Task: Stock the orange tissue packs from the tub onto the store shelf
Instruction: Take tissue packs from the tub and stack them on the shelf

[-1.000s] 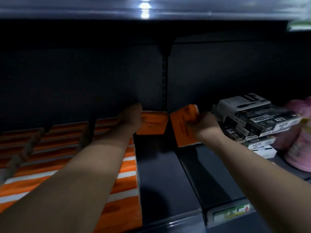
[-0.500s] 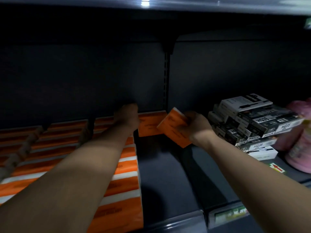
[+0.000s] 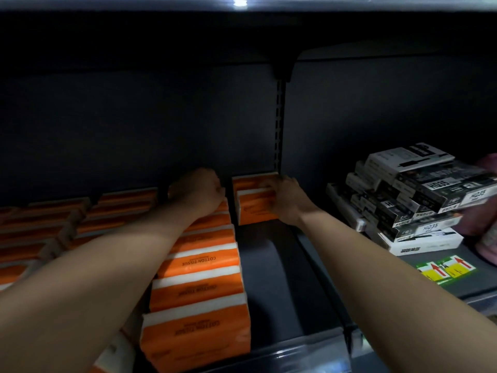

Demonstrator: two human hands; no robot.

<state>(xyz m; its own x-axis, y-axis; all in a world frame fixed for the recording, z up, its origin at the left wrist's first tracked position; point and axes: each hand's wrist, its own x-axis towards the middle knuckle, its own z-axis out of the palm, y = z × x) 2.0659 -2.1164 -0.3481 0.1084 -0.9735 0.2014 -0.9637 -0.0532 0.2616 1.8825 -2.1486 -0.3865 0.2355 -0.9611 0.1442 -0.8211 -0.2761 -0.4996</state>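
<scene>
Orange tissue packs (image 3: 199, 265) with white stripes stand in rows on the left half of the dark shelf (image 3: 271, 278). My left hand (image 3: 199, 191) lies on the rearmost pack of the right-hand row, its fingers bent over that pack's right edge. My right hand (image 3: 285, 196) holds one orange pack (image 3: 251, 210) upright at the back of the bare lane, just in front of another orange pack (image 3: 246, 181) against the back wall. The tub is out of view.
A leaning stack of black and white boxes (image 3: 419, 192) sits to the right of my right arm. Something pink (image 3: 484, 211) lies at the far right. Price stickers with red arrows (image 3: 446, 270) mark the shelf front. An upper shelf (image 3: 242, 4) hangs overhead.
My right hand has carried the tilted orange pack left and back, and it now stands upright at the rear of the lane. My left hand has shifted onto the neighbouring row's rear pack.
</scene>
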